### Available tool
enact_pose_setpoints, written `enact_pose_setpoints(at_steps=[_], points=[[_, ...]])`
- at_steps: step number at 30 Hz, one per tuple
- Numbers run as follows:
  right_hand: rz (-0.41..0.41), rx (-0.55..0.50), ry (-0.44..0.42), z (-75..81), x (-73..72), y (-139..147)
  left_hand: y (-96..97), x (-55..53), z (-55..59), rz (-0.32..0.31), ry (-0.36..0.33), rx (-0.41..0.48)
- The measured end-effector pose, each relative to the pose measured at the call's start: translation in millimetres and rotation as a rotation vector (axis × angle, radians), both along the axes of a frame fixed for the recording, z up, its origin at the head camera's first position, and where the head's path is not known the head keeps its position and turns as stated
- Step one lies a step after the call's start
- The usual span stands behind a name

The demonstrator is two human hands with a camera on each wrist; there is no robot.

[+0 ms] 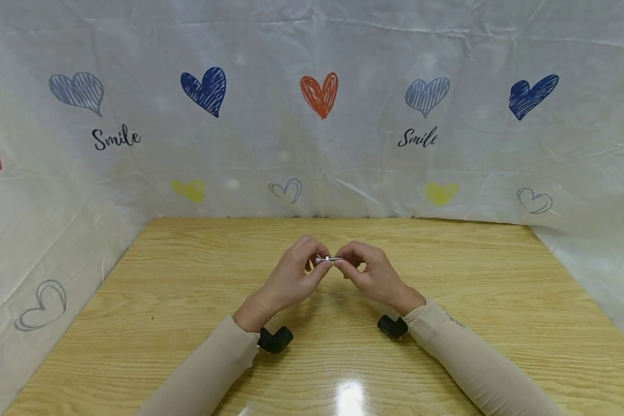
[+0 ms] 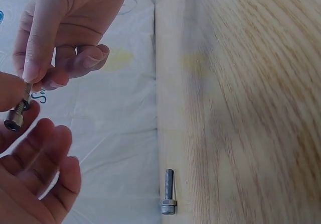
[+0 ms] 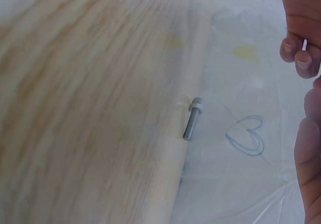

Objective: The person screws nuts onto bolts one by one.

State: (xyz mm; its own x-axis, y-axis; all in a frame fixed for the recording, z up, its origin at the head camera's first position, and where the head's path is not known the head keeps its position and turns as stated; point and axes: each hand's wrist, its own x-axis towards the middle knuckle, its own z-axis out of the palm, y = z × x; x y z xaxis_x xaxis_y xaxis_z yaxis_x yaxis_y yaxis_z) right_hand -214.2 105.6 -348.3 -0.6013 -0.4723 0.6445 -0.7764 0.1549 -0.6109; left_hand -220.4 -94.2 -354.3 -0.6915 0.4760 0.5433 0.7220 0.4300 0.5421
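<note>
A small silver socket-head bolt (image 1: 327,259) with a nut on its shaft is held level between two hands above the table. My left hand (image 1: 295,271) pinches it by the head side, thumb and forefinger around it. The thumb and fingertips of my right hand (image 1: 377,274) pinch the threaded end. In the left wrist view the round head of this bolt (image 2: 14,121) faces the camera. Another bolt with a nut close under its head (image 2: 169,191) appears by the table's far edge. The right wrist view also shows a bolt with a nut (image 3: 193,118) there; the head view does not reveal it.
The wood-grain table (image 1: 187,277) ends at a white cloth backdrop (image 1: 364,144) printed with hearts and "Smile". Near the cuffs are a black device (image 1: 277,340) on the left and another black device (image 1: 392,327) on the right.
</note>
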Motion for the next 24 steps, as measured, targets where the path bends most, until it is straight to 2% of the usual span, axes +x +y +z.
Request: enact_pose_setpoints(at_steps=[7, 13, 19, 24], points=[[-0.006, 0.007, -0.003, 1.5, 1.4, -0.2, -0.7, 1.8, 0.0, 0.011, -0.085, -0.027], [-0.015, 0.011, -0.013, -0.3, 0.1, 0.0, -0.7, 0.1, 0.6, -0.014, -0.059, -0.021], [-0.028, 0.014, -0.021, -20.5, -13.2, 2.3, -0.4, -0.8, 0.6, -0.019, -0.031, -0.026], [-0.018, 0.010, -0.021, -28.1, -20.3, 4.4, -0.5, -0.3, 0.1, -0.011, -0.045, -0.029]])
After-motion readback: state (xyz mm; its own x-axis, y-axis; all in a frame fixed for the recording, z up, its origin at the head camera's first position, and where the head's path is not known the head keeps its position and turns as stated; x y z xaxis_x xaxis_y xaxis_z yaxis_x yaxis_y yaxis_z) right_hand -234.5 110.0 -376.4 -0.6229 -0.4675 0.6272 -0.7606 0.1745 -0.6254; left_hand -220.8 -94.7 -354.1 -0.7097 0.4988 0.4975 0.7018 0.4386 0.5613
